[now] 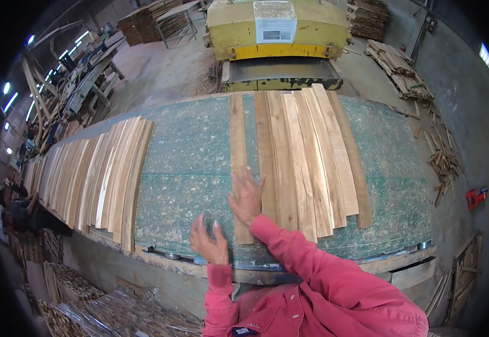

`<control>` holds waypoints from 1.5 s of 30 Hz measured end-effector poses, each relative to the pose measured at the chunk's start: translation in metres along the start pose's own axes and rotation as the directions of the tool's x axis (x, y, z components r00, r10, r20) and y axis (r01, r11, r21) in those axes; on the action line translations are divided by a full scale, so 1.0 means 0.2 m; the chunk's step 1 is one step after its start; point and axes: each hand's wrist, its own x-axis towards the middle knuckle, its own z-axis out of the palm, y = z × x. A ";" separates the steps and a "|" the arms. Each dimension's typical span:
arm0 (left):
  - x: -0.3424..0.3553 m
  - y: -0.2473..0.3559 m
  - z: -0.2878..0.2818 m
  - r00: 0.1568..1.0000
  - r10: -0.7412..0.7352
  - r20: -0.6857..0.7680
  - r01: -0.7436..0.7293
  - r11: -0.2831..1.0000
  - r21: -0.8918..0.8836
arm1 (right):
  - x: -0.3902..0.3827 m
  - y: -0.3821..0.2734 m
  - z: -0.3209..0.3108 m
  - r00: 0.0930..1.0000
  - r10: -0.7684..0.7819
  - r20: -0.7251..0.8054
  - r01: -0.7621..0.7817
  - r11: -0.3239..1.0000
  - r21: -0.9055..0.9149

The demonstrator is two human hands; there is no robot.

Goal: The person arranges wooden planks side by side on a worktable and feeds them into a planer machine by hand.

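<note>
My right hand [247,196] lies with fingers spread on a single wooden strip [238,135], which sits a narrow gap left of the other strips. Just to its left, my left hand [209,240] hovers near the front edge of the green worn table [183,151], fingers apart and holding nothing. Right of the gap, several wooden strips [303,157] lie side by side, their ends uneven. A longer row of similar strips [104,174] covers the left part of the table.
Beyond the table stands a yellow machine [278,33]. Stacked boards [399,70] and scattered offcuts [441,149] lie on the floor at right, with a red tool [476,197] nearby. Plastic-covered wood [107,314] lies at lower left. Another person [17,205] is at the far left.
</note>
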 end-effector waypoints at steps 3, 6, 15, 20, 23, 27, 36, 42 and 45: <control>-0.06 -0.08 0.09 0.994 0.003 0.105 -0.008 0.999 0.047 | -0.06 -0.05 0.04 0.995 -0.099 0.011 0.099 0.993 -0.057; -0.15 -0.04 0.16 0.990 0.004 0.144 -0.022 0.991 0.129 | -0.07 0.02 -0.27 0.994 -0.100 -0.038 0.096 0.991 -0.092; -0.16 0.09 0.29 0.980 0.122 0.159 -0.159 0.957 0.244 | -0.42 1.17 -1.48 0.737 0.513 -0.441 -0.675 0.603 -0.425; -0.03 0.12 0.15 0.888 0.031 0.459 -0.120 0.978 0.168 | -0.45 0.92 -1.31 0.818 0.297 -0.492 -0.568 0.547 -0.615; 0.01 0.10 0.15 0.893 0.144 0.427 -0.165 0.986 0.013 | -0.27 0.58 -1.07 0.878 0.372 -0.301 -0.416 0.904 -0.096; 0.07 0.32 -0.04 0.876 0.353 0.328 -0.295 0.931 -0.214 | 0.05 0.25 -0.66 0.803 0.501 0.323 -0.594 0.721 0.358; 0.03 0.31 -0.37 0.711 0.484 0.509 -0.414 0.874 -0.253 | 0.15 0.00 -0.47 0.798 0.347 0.493 -0.409 0.912 0.020; 0.39 0.18 -0.63 0.603 0.633 0.485 -0.796 0.513 0.320 | 0.12 -0.10 -0.93 0.584 -0.177 0.792 0.187 0.979 0.080; 0.27 -0.01 -0.63 0.504 0.529 0.682 -0.676 0.734 -0.070 | 0.17 -0.18 -1.07 0.402 -0.158 0.902 0.307 0.951 0.030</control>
